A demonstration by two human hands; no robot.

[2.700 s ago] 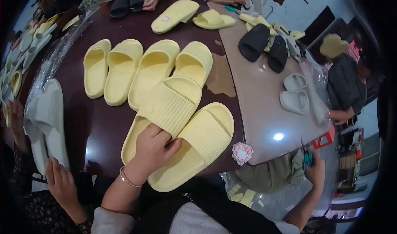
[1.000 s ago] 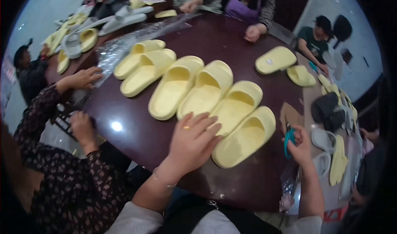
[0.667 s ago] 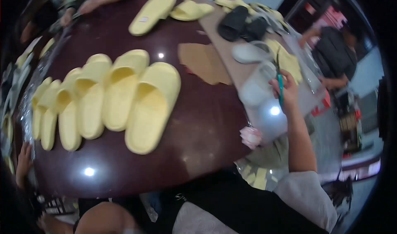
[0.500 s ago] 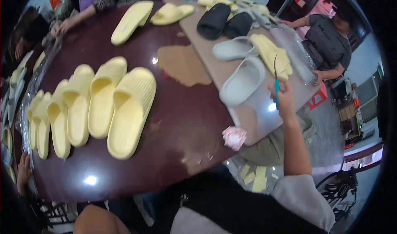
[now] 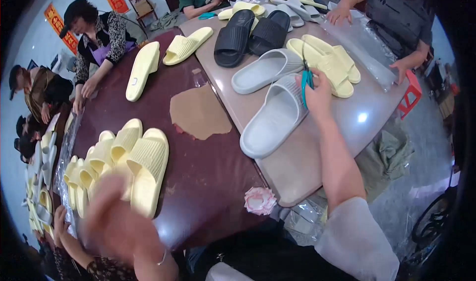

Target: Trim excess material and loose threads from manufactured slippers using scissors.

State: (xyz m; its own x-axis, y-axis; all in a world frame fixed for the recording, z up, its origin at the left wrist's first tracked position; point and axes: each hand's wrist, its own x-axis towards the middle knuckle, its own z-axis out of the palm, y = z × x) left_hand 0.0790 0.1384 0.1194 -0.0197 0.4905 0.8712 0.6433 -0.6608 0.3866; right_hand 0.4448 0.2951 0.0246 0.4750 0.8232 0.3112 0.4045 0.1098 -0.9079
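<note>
My right hand [image 5: 320, 93] is closed around a pair of scissors with teal handles [image 5: 307, 85], their dark blades pointing away from me. They hover over the pale board, beside a grey slide slipper [image 5: 272, 124]. Just beyond lies a second grey slipper [image 5: 263, 73], and a pair of yellow slippers [image 5: 329, 65] is next to the blades. My left hand [image 5: 116, 221], smeared by motion, is over the near end of a row of yellow slippers [image 5: 148, 169]; its fingers cannot be made out. It partly hides the slippers behind it.
Black slippers [image 5: 235, 38] sit farther back. A torn brown cardboard piece [image 5: 201, 113] and a pink flower ornament [image 5: 260, 200] lie on the dark table [image 5: 198, 182]. Two more yellow slippers [image 5: 143, 72] lie far left. A co-worker's hands [image 5: 342, 14] rest by clear plastic [image 5: 364, 50]; other people sit around.
My left hand has come into view over the row of yellow slippers. The view has shifted, and my right hand with the scissors is now beside the grey slippers.
</note>
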